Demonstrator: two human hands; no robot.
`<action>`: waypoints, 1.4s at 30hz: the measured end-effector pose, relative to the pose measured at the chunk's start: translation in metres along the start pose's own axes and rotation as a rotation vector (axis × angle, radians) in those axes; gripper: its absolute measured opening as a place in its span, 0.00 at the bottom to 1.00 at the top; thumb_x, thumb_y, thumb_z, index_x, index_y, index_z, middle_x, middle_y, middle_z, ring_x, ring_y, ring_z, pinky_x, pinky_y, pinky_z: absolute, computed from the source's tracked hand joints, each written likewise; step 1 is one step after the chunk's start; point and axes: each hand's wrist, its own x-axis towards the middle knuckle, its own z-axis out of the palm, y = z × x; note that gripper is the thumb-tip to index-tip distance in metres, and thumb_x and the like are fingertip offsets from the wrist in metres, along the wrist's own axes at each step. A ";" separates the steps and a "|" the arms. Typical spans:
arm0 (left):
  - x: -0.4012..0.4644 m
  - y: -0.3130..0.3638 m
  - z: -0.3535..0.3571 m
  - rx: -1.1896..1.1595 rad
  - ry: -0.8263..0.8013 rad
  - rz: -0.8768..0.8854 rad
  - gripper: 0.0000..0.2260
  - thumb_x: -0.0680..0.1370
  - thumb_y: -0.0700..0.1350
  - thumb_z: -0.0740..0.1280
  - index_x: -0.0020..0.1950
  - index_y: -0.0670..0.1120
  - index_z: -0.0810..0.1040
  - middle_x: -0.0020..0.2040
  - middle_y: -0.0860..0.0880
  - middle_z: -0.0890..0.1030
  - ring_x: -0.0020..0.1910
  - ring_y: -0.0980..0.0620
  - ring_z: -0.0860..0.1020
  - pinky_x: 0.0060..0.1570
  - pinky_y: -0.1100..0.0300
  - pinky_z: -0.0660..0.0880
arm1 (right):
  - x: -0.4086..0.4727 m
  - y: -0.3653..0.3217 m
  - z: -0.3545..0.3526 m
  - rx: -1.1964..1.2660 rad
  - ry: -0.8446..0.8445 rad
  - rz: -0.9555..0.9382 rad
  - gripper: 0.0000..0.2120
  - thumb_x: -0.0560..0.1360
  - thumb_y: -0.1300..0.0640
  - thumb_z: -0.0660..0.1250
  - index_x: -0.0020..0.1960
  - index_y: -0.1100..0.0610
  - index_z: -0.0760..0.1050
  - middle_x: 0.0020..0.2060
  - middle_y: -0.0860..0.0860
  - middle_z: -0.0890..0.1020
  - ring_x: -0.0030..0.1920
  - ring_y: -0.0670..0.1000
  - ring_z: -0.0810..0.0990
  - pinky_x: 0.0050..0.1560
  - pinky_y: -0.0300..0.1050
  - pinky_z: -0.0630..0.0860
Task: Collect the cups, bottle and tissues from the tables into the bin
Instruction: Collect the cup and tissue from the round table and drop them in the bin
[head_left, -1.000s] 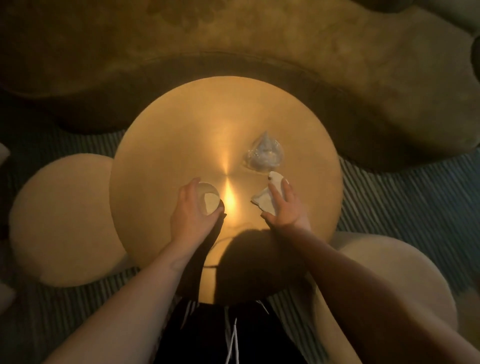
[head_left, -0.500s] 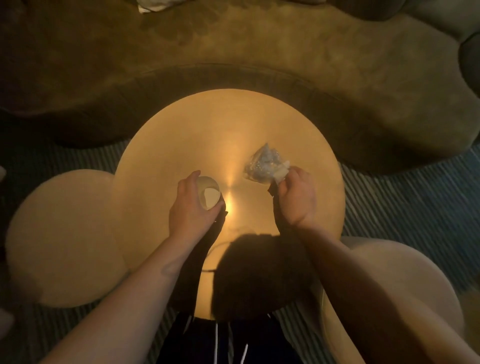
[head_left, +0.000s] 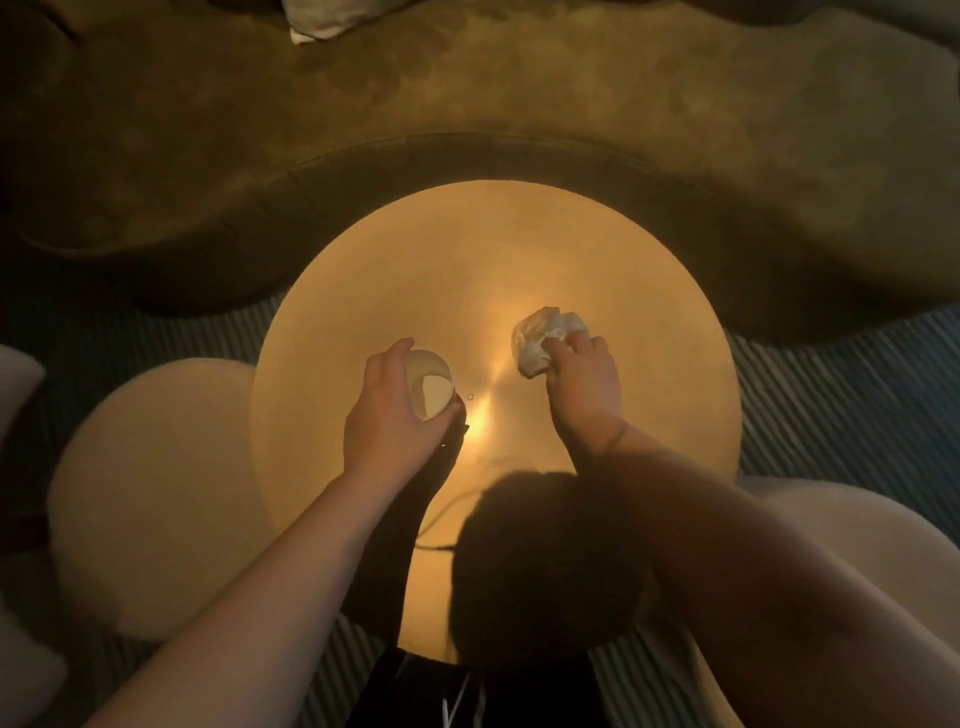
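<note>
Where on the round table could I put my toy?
The far half of the round table, beyond the cup and crumpled tissue, is bare. Near the left hand and right hand it's crowded.

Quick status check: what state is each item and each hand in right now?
paper cup: tilted, gripped in the left hand
crumpled wad of tissue and clear plastic: gripped by the right hand over the round table
bin: not in view
</note>
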 end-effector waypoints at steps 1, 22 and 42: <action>0.000 0.000 -0.001 0.005 -0.012 0.010 0.36 0.67 0.59 0.73 0.70 0.57 0.58 0.65 0.52 0.67 0.58 0.50 0.72 0.46 0.58 0.69 | -0.007 0.001 -0.003 0.003 0.000 0.016 0.16 0.74 0.62 0.60 0.61 0.54 0.74 0.57 0.56 0.75 0.55 0.58 0.71 0.51 0.49 0.70; -0.207 0.247 0.095 0.006 -0.692 0.892 0.37 0.66 0.60 0.74 0.69 0.55 0.59 0.62 0.52 0.69 0.54 0.49 0.75 0.49 0.51 0.75 | -0.449 0.110 -0.118 0.314 0.596 1.118 0.12 0.75 0.57 0.63 0.59 0.50 0.75 0.56 0.52 0.80 0.55 0.55 0.78 0.54 0.50 0.75; -0.659 0.401 0.246 0.020 -0.813 1.202 0.37 0.67 0.57 0.75 0.70 0.50 0.63 0.65 0.47 0.71 0.61 0.45 0.72 0.55 0.51 0.71 | -0.923 0.259 -0.080 0.341 0.774 1.558 0.13 0.75 0.58 0.66 0.60 0.52 0.76 0.54 0.52 0.80 0.54 0.54 0.78 0.48 0.46 0.74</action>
